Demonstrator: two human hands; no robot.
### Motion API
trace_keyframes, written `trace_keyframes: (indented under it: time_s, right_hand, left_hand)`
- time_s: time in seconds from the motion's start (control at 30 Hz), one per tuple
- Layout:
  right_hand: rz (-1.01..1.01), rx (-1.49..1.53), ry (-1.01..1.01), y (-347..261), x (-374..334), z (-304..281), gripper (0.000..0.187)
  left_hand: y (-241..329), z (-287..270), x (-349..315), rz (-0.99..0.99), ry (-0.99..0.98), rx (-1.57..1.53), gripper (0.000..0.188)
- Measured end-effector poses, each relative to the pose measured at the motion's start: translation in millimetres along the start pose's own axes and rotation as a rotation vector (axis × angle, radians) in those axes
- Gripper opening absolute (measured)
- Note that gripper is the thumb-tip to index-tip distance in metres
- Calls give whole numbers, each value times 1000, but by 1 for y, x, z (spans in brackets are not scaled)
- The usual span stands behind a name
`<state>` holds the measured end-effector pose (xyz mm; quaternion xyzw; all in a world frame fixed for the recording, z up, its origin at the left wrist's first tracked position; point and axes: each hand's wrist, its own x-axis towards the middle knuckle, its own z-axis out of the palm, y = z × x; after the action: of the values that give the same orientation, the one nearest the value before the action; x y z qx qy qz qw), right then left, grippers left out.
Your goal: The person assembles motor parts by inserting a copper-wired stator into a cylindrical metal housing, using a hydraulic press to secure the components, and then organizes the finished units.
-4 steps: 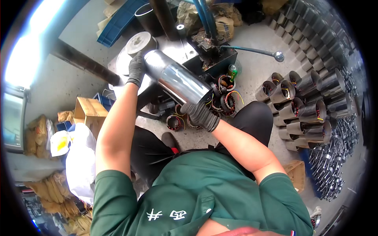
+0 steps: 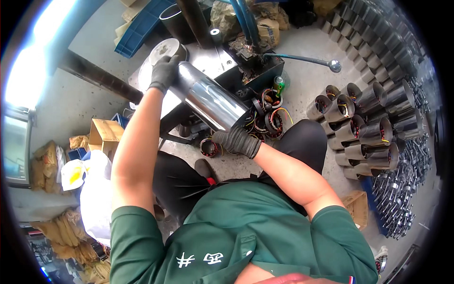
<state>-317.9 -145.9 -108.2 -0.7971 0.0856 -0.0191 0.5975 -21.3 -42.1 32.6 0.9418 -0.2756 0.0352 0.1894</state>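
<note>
The left hand (image 2: 164, 74), in a dark grey glove, shows broader than in the earlier frame, its fingers now lying higher, over the lower edge of the pale round disc (image 2: 164, 48) in view and against the upper end of the metal cylinder (image 2: 210, 97); the cylinder itself has shifted slightly left and down; the right hand (image 2: 237, 142), gloved alike, has slipped a little left and lower with it.

The left hand touches the cylinder's upper-left end, though whether its fingers close round it I cannot tell, as they are partly hidden; the cylinder slants from there down to the right, in front of the metal bench (image 2: 208, 57) and above the person's knees; it is smooth, silver and mirror-bright, with pale streaks of light along its length and a hazier band near its upper end; at its lower-right end the right hand grasps the rim, fingers curled; wire-wound rings (image 2: 208, 147) lie on the floor below.
</note>
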Motion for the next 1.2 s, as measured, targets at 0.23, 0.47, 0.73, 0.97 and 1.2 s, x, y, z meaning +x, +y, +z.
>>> trace_keyframes:
  time_s: [0.23, 0.47, 0.73, 0.97, 1.2]
  right_hand:
    - [177, 1133, -405, -61, 2, -24, 45]
    - [112, 1757, -128, -120, 16, -45, 66]
    - [315, 1806, 280, -112, 40, -29, 37]
    - [374, 1808, 187, -129, 14, -30, 53]
    - [485, 1811, 129, -116, 6, -38, 61]
  left_hand:
    - [25, -20, 18, -152, -161, 229, 42]
    - [27, -16, 26, -139, 12, 279, 52]
    - [43, -24, 20, -77, -64, 311, 48]
    - [7, 8, 48, -201, 134, 173, 75]
    - [65, -16, 23, 135, -247, 861, 36]
